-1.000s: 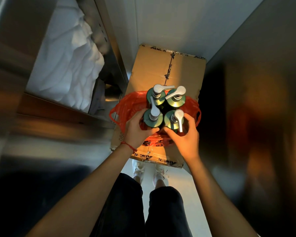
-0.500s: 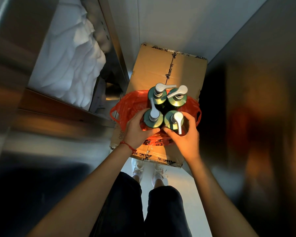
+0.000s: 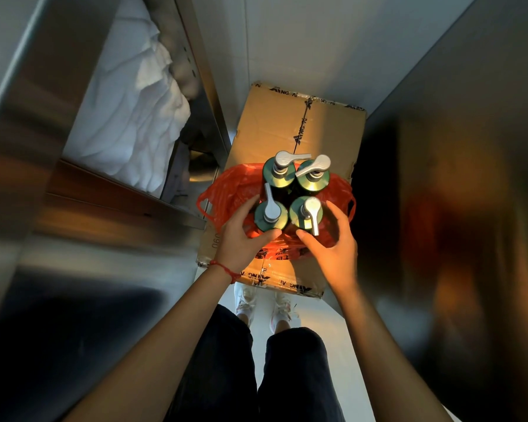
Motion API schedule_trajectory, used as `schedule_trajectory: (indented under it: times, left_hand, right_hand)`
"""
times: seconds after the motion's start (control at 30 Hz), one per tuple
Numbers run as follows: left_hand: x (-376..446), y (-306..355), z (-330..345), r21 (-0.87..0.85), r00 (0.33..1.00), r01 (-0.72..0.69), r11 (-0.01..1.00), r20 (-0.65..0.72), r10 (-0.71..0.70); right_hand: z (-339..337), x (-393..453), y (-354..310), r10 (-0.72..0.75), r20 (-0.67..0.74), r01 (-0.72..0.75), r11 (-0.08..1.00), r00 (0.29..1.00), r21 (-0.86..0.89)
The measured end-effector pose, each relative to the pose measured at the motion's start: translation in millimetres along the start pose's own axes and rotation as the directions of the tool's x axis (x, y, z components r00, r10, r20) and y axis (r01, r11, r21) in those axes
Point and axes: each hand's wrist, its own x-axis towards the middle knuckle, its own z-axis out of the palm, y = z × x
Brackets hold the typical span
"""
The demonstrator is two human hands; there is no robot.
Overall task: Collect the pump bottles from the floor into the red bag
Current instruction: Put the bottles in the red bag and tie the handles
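A taped cardboard box (image 3: 275,123), printed with black lettering along its seams, is laid flat on the pale floor (image 3: 287,41). White crumpled fabric (image 3: 128,117) is stored in a metal-framed compartment to the left. A dark reflective panel (image 3: 454,208) is positioned along the right side.

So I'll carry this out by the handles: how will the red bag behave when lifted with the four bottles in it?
The red bag looks like thin, crinkled plastic, so it will probably go floppy and cinch around the bottles. Four full-looking pump bottles likely make it heavy for such film; the handles may stretch. The upright bottles stand packed together, so they may lean inward and knock as it rises.
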Motion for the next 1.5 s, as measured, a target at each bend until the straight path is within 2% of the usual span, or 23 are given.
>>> schedule_trajectory:
  times: [0.17,0.3,0.4,0.53,0.57,0.7,0.9,1.03,1.17,1.3,1.5]
  left_hand:
    - [-12.0,3.8,-13.5,-0.087,0.994,0.092,0.992,-0.050,-0.097]
    - [-18.0,-4.3,-31.0,-0.171,0.963,0.158,0.973,-0.192,-0.190]
    - [-10.1,-11.1,-38.6,-0.180,0.919,0.192,0.965,-0.312,-0.241]
    - [12.7,-34.6,-47.2,-0.171,0.819,0.283,0.944,-0.469,-0.331]
    - [19.1,-39.8,-47.5,-0.185,0.803,0.301,0.935,-0.479,-0.353]
    - [40.0,-56.1,-44.3,-0.069,0.734,0.454,0.888,-0.537,-0.416]
    - [59.7,-78.5,-48.1,-0.347,0.611,0.541,0.766,-0.465,-0.641]
    - [66.9,-75.7,-53.5,-0.455,0.615,0.494,0.741,-0.419,-0.668]
    - [70.7,-59.4,-53.6,-0.631,0.663,0.326,0.704,-0.379,-0.646]
    - [65.2,-29.9,-55.2,-0.621,0.761,0.221,0.752,-0.373,-0.531]
    - [31.1,35.6,-55.8,-0.455,0.877,0.071,0.888,-0.395,-0.272]
  right_hand:
    - [-15.2,-5.0,8.3,0.009,-0.021,-0.010,0.999,1.000,-0.044]
    - [-29.1,0.0,21.9,0.049,-0.130,-0.052,0.998,0.990,-0.023]
    - [-34.2,12.6,27.1,0.105,-0.218,-0.102,0.995,0.970,0.023]
    - [-34.4,30.2,38.9,0.190,-0.288,-0.190,0.981,0.939,0.028]
    - [-33.5,33.9,42.8,0.211,-0.298,-0.214,0.977,0.931,0.025]
    - [-27.7,46.5,58.0,0.282,-0.345,-0.294,0.956,0.895,0.020]
    - [-17.6,63.0,77.2,0.371,-0.383,-0.385,0.922,0.846,0.042]
    - [-12.6,66.3,79.1,0.373,-0.375,-0.387,0.921,0.848,0.041]
    - [-14.5,64.4,71.1,0.344,-0.441,-0.352,0.934,0.829,0.066]
    - [-23.6,54.4,48.8,0.310,-0.446,-0.263,0.951,0.840,0.165]
    - [-34.8,31.5,-8.1,0.233,-0.422,-0.105,0.947,0.876,0.305]
